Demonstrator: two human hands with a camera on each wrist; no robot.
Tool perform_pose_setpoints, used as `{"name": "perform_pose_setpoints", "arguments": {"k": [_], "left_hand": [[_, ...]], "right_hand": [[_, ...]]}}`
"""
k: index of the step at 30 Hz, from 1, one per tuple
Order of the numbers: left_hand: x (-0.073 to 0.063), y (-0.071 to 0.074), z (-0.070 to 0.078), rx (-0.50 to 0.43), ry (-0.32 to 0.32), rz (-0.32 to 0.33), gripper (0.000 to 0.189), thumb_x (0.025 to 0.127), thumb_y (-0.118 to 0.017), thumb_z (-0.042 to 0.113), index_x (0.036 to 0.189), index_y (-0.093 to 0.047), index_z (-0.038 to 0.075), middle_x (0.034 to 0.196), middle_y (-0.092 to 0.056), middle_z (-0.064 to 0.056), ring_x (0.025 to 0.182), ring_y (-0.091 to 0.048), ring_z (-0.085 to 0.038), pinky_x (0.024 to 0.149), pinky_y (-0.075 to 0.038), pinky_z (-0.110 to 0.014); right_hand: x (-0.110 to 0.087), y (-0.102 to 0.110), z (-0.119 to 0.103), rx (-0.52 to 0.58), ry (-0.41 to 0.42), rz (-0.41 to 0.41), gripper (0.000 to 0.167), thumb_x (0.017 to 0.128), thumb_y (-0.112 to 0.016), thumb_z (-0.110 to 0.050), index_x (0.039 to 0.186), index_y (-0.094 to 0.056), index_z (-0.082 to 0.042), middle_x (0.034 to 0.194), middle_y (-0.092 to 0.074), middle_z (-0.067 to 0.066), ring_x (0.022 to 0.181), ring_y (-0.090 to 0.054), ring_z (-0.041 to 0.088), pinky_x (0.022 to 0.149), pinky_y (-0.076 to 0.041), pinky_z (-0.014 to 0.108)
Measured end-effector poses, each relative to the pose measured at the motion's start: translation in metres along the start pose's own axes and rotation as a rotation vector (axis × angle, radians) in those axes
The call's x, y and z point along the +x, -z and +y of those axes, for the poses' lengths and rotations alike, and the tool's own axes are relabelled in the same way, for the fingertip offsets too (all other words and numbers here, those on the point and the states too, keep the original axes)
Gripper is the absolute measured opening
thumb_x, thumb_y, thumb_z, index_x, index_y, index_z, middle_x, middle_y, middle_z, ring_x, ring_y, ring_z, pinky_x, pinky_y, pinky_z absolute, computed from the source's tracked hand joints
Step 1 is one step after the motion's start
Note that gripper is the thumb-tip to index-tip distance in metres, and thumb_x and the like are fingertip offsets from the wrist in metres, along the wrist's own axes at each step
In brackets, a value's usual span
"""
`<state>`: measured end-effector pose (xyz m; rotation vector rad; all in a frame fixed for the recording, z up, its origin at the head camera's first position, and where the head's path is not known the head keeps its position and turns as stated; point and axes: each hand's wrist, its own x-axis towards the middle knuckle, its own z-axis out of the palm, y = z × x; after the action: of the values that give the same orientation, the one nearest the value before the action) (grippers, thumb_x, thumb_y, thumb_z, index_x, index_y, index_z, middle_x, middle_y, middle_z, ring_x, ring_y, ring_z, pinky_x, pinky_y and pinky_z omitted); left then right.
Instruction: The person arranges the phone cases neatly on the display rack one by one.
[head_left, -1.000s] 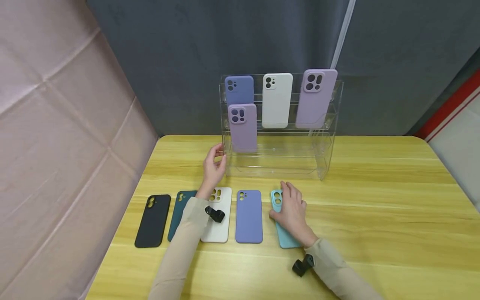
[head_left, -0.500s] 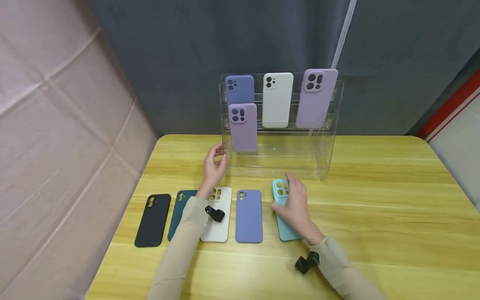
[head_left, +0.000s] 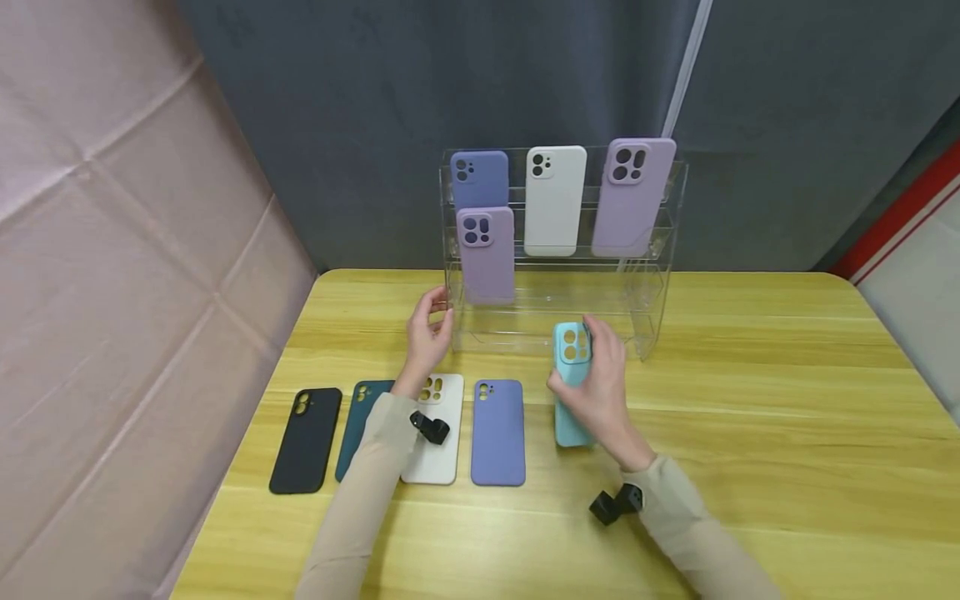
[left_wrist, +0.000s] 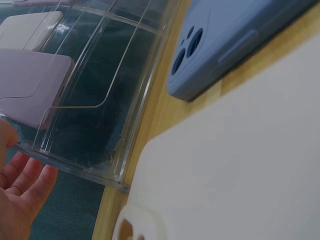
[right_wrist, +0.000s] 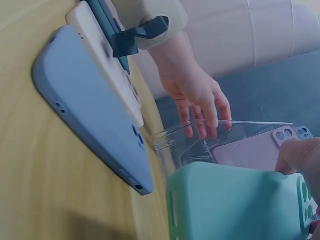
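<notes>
In the head view my right hand (head_left: 603, 392) grips a turquoise phone case (head_left: 572, 417) by its sides, thumb on the left edge and fingers on the right. The case is lifted off the table, camera cutouts toward the clear rack. My left hand (head_left: 429, 337) is at the lower left side of the clear acrylic display rack (head_left: 551, 321), its fingers fairly straight against the side panel. On the rack stand a blue-violet case (head_left: 480, 179), a white case (head_left: 553, 204), a large lilac case (head_left: 632, 200) and a smaller lilac case (head_left: 487, 267) in the tier below.
A black case (head_left: 306, 442), a dark teal case (head_left: 354, 433), a white case (head_left: 442, 458) and a periwinkle case (head_left: 498, 433) lie in a row on the wooden table (head_left: 787, 417). My left forearm crosses over part of that row. A grey curtain (head_left: 360, 150) hangs behind.
The turquoise case has come up off the table and moved forward toward the rack in my right hand. My left hand has stayed at the rack's side.
</notes>
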<state>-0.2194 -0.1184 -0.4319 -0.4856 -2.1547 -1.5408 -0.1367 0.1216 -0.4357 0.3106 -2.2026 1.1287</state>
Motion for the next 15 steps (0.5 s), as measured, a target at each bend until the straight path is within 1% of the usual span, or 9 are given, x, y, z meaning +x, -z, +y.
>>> {"name": "perform_pose_setpoints", "arguments": {"k": [8, 11, 15], "left_hand": [[0.000, 0.000, -0.001, 0.002, 0.008, 0.000, 0.034, 0.086, -0.053, -0.014, 0.120, -0.048, -0.018, 0.107, -0.054, -0.036, 0.097, -0.055, -0.049, 0.073, -0.053, -0.054], [-0.001, 0.000, -0.001, 0.005, 0.008, 0.001, 0.034, 0.086, -0.053, -0.014, 0.120, -0.048, -0.018, 0.107, -0.054, -0.035, 0.097, -0.055, -0.048, 0.073, -0.053, -0.054], [0.000, 0.000, -0.001, -0.001, 0.006, 0.001, 0.034, 0.086, -0.053, -0.015, 0.120, -0.047, -0.019, 0.107, -0.053, -0.037, 0.097, -0.054, -0.050, 0.072, -0.052, -0.055]], "right_hand": [[0.018, 0.002, -0.005, 0.001, 0.053, 0.047, 0.081, 0.060, -0.071, -0.009, 0.133, -0.040, 0.008, 0.129, -0.046, 0.025, 0.117, -0.038, 0.039, 0.099, -0.027, 0.051], [0.027, 0.002, -0.007, 0.009, 0.091, 0.072, 0.079, 0.061, -0.069, -0.009, 0.132, -0.041, 0.008, 0.129, -0.046, 0.024, 0.118, -0.038, 0.039, 0.101, -0.026, 0.051], [0.041, 0.003, -0.008, 0.020, 0.146, 0.117, 0.076, 0.061, -0.068, -0.011, 0.130, -0.042, 0.007, 0.127, -0.048, 0.023, 0.118, -0.039, 0.039, 0.103, -0.025, 0.049]]}}
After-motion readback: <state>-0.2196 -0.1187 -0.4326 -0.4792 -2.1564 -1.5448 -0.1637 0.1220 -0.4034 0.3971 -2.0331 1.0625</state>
